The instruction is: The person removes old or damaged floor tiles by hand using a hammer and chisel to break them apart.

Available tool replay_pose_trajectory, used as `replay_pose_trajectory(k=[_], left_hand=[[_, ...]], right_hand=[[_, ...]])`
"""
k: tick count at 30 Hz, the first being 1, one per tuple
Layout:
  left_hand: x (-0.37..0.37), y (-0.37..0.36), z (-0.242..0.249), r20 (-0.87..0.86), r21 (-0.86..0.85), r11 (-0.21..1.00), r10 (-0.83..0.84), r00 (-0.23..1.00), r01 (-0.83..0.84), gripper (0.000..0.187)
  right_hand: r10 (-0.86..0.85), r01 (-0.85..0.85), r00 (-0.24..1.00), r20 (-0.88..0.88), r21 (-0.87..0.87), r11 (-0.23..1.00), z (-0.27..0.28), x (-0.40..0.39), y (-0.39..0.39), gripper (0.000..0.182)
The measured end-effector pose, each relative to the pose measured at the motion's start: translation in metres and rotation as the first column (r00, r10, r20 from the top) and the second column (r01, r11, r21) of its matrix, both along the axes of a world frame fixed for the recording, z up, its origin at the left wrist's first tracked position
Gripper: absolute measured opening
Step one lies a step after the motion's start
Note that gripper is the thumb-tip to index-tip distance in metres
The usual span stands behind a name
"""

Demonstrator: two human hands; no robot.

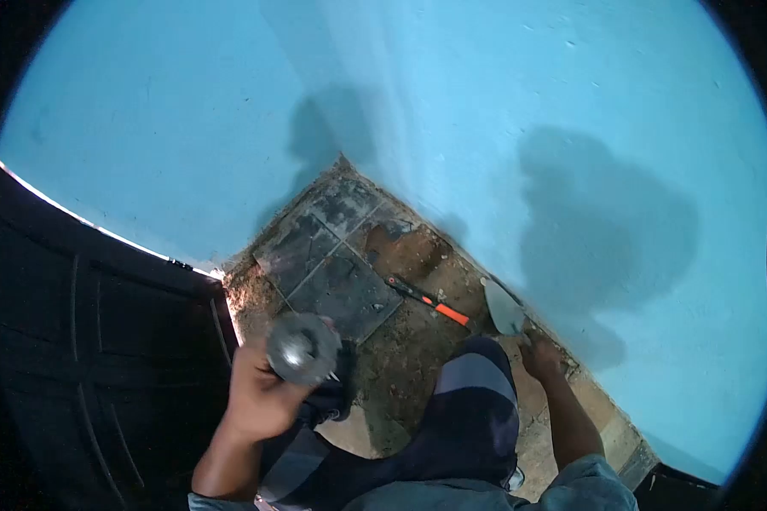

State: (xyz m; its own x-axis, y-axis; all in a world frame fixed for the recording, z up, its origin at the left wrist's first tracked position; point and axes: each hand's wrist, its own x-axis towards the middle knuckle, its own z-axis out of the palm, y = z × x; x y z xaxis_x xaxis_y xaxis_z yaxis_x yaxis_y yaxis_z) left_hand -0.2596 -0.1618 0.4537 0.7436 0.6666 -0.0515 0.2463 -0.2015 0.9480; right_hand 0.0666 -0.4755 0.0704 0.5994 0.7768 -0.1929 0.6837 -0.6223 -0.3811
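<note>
My left hand [260,400] is raised above the floor, its fingers wrapped round a round grey metal object [302,349]. That object's shiny circular end faces up, and I cannot make out its exact kind. Low by the right wall, my right hand [541,355] is closed on the handle of a trowel [504,308]. The trowel's pale blade lies close to the foot of the wall. Between the hands, a long black tool with an orange grip [452,315] rests on the broken floor.
Dark square tiles [341,289] cover the corner, with rough bare ground [392,358] beside them. Two blue walls [452,102] meet ahead. A dark panelled door [102,341] stands on the left. My bent knees [477,383] are close to the work area.
</note>
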Motion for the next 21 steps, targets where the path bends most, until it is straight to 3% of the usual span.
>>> replay_pose_trajectory(k=[2, 6, 9, 11, 12, 15, 16, 19, 21], left_hand=[[-0.010, 0.008, -0.017, -0.057, -0.012, 1.000, -0.024, 0.998, 0.024, 0.027], [-0.027, 0.019, -0.033, -0.205, -0.012, 0.998, -0.070, 0.976, 0.069, 0.032], [-0.042, 0.031, -0.037, -0.310, -0.013, 0.993, -0.117, 0.943, 0.119, 0.040], [-0.057, 0.037, -0.046, -0.361, -0.004, 0.993, -0.115, 0.926, 0.122, 0.045], [-0.058, 0.036, -0.044, -0.344, 0.026, 0.998, -0.045, 0.938, 0.057, 0.039], [-0.067, 0.042, -0.042, -0.373, 0.018, 0.999, -0.037, 0.927, 0.047, 0.039], [-0.071, 0.044, -0.042, -0.369, 0.037, 0.995, -0.067, 0.927, 0.087, 0.043], [-0.079, 0.045, -0.043, -0.336, 0.101, 0.980, -0.126, 0.933, 0.169, 0.053], [-0.081, 0.040, -0.045, -0.264, 0.173, 0.974, -0.096, 0.960, 0.145, 0.059]], right_hand=[[0.038, -0.034, 0.991, -0.128, 0.035, 0.999, -0.016, 0.014, 0.068, 0.048], [0.278, -0.240, 0.912, -0.301, 0.159, 0.958, -0.037, 0.010, 0.193, 0.047], [0.175, -0.220, 0.847, -0.503, -0.031, 0.975, -0.041, -0.011, 0.268, 0.044], [0.236, -0.268, 0.876, -0.420, -0.016, 0.963, -0.082, -0.012, 0.309, 0.045], [0.269, -0.295, 0.885, -0.381, -0.011, 0.955, -0.098, -0.014, 0.326, 0.045], [0.053, -0.102, 0.887, -0.458, -0.082, 0.991, -0.076, -0.031, 0.381, 0.046], [0.022, -0.115, 0.878, -0.477, -0.166, 0.979, -0.063, -0.035, 0.402, 0.047], [0.079, -0.099, 0.943, -0.323, -0.047, 0.994, -0.045, -0.060, 0.393, 0.048], [0.073, -0.085, 0.967, -0.245, -0.040, 0.996, -0.099, -0.048, 0.375, 0.048]])
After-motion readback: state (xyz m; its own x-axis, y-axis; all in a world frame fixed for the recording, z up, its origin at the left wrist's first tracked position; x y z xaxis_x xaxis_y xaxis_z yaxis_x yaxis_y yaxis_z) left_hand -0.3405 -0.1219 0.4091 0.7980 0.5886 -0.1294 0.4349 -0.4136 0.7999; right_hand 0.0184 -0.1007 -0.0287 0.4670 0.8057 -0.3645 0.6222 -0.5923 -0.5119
